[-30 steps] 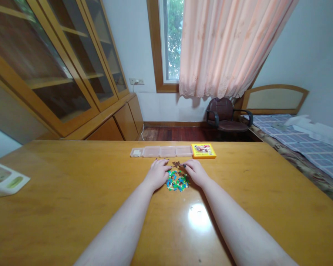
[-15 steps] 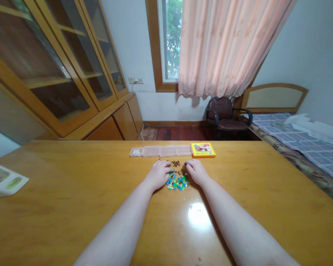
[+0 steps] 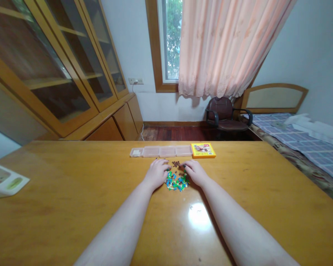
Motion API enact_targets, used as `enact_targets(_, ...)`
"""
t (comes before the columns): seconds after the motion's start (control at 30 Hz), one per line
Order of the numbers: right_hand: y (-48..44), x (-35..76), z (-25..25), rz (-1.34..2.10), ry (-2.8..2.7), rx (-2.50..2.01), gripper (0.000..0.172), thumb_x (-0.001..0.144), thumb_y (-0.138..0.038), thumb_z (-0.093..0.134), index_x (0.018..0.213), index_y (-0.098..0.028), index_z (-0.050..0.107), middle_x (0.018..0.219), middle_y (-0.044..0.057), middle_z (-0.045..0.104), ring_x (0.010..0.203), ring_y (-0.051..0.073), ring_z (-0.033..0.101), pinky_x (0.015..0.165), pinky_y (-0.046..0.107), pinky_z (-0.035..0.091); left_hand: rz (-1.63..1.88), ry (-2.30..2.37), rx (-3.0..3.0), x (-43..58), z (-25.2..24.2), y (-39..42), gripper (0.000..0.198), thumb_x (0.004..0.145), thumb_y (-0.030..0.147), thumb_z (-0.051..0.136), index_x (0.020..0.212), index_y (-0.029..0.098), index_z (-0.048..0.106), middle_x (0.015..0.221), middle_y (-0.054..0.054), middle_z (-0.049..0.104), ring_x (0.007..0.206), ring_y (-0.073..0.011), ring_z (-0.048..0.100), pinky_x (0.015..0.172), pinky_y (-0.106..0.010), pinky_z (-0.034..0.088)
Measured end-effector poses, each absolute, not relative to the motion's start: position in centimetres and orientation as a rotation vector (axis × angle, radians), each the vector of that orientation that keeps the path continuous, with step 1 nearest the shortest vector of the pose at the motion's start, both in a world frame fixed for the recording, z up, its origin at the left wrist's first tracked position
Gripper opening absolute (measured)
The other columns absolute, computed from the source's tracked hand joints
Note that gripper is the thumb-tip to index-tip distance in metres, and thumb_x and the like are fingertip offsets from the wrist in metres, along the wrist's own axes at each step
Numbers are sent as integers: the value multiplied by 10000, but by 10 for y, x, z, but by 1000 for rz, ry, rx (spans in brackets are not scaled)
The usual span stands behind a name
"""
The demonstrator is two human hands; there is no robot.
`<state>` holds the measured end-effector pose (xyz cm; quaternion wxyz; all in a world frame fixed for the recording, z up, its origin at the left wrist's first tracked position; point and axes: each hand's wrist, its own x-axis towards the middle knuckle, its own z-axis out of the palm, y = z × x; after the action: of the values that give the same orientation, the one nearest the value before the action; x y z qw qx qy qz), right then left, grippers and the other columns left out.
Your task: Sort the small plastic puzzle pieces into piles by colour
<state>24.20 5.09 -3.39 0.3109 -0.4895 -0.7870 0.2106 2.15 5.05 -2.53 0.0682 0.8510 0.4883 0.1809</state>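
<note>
A loose pile of small green, blue and pale toy bricks (image 3: 177,182) lies on the wooden table between my hands. Just beyond it is a smaller cluster of brown bricks (image 3: 175,163), with a few stray brown ones between the two groups. My left hand (image 3: 157,174) rests at the left side of the coloured pile, its fingers apart and curved over the tabletop. On the other side, my right hand (image 3: 195,172) has its fingers stretched out to the edge of the brown cluster. No brick is visible in either hand; the fingertips partly hide the pieces under them.
Clear plastic trays (image 3: 167,151) stand in a row behind the bricks, the leftmost holding something pale. A yellow box (image 3: 203,150) with a printed lid adjoins their right end. At the table's left edge is a white plastic object (image 3: 8,180). A chair (image 3: 223,114) stands beyond the table (image 3: 72,207).
My right hand's fingers have reached left, closer to the brown cluster. My left hand has shifted slightly left, and its fingers have drawn back from the stray bricks.
</note>
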Motion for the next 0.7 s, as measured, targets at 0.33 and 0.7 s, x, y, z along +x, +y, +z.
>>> enact_targets(0.33,51,241,-34,424,-2283,-1160,320,867,-230,495,594,-178,654,577,2,558,627,132,462,659,266,308,485,1373,2603,23,-30,49,389,782,158,519,1126,287,649,1299,-54,538,1254,-254,408,1093,-516,247)
enact_targets(0.7,52,240,-35,331,-2235,-1337,288,896,-290,481,741,-187,700,672,21,599,675,142,486,657,270,293,573,1341,2651,21,-23,50,266,759,114,515,763,255,741,1090,-28,666,1108,-228,525,1050,-471,323)
